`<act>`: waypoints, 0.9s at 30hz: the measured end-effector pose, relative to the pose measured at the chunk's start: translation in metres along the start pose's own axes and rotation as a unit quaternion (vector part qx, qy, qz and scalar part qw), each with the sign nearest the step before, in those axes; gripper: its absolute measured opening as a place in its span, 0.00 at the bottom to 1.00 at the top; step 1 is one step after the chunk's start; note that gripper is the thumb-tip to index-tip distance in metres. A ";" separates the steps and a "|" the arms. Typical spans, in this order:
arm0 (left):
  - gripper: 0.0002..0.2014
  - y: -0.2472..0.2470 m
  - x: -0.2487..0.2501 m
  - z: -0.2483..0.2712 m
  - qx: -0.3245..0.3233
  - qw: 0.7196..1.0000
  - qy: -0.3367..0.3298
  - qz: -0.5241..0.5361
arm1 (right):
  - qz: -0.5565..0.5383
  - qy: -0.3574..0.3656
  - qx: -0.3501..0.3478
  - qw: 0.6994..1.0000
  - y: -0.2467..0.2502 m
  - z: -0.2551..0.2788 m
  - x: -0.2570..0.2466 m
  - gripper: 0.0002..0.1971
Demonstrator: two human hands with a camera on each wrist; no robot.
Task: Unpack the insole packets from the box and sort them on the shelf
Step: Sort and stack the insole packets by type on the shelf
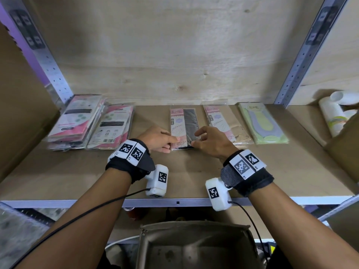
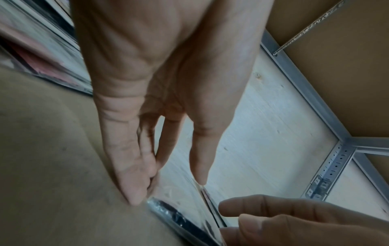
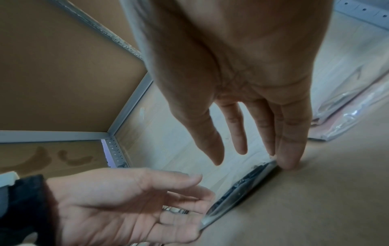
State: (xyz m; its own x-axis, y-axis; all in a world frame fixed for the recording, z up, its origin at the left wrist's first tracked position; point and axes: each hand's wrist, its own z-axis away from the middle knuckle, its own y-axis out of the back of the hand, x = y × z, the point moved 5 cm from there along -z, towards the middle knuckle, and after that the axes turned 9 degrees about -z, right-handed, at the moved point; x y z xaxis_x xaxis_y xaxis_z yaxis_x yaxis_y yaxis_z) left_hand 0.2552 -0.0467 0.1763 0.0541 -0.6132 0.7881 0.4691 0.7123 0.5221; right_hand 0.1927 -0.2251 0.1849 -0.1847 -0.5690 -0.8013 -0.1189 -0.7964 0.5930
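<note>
A clear packet with a black insole and a pink card [image 1: 184, 127] lies flat on the brown shelf board [image 1: 194, 171], mid-shelf. My left hand [image 1: 158, 139] touches its near left corner with straight fingers. My right hand [image 1: 208, 141] touches its near right corner, fingers straight too [image 3: 290, 149]. The packet's near edge [image 2: 179, 216] shows between both hands in the wrist views. To the right lie a beige-insole packet [image 1: 223, 123] and a green packet [image 1: 262, 123]. Two stacks of pink-and-white packets [image 1: 77, 121] [image 1: 112, 129] sit at the left. The open cardboard box [image 1: 194, 247] stands below the shelf.
Stacked paper cups [image 1: 334, 113] lie at the far right beside a cardboard box [image 1: 345, 148]. Grey metal uprights [image 1: 54, 70] [image 1: 299, 63] frame the bay. A plywood back wall [image 1: 174, 51] closes it. Cables hang from both wrist cameras.
</note>
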 end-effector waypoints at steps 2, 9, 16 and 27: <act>0.15 0.002 -0.001 -0.001 0.004 1.000 0.008 -0.003 | -0.003 0.001 -0.003 1.000 0.001 0.001 0.000 0.22; 0.13 0.018 0.018 -0.002 0.184 0.972 -0.051 -0.136 | -0.096 0.029 0.114 0.988 0.048 0.001 0.004 0.14; 0.20 -0.030 0.066 -0.005 0.124 0.982 -0.140 -0.022 | -0.083 0.004 0.216 0.973 0.113 0.005 0.047 0.12; 0.08 -0.097 0.084 -0.016 -0.021 0.991 -0.113 0.075 | -0.057 -0.066 0.111 0.990 0.114 0.007 0.074 0.22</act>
State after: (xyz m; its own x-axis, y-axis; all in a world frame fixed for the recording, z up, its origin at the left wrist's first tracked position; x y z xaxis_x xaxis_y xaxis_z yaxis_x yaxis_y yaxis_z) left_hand 0.2281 -0.1725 0.1869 -0.0697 -0.4064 0.9110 0.5070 0.7721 0.3833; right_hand 0.1592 -0.3567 0.1939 -0.2826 -0.4343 -0.8553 -0.3550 -0.7810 0.5139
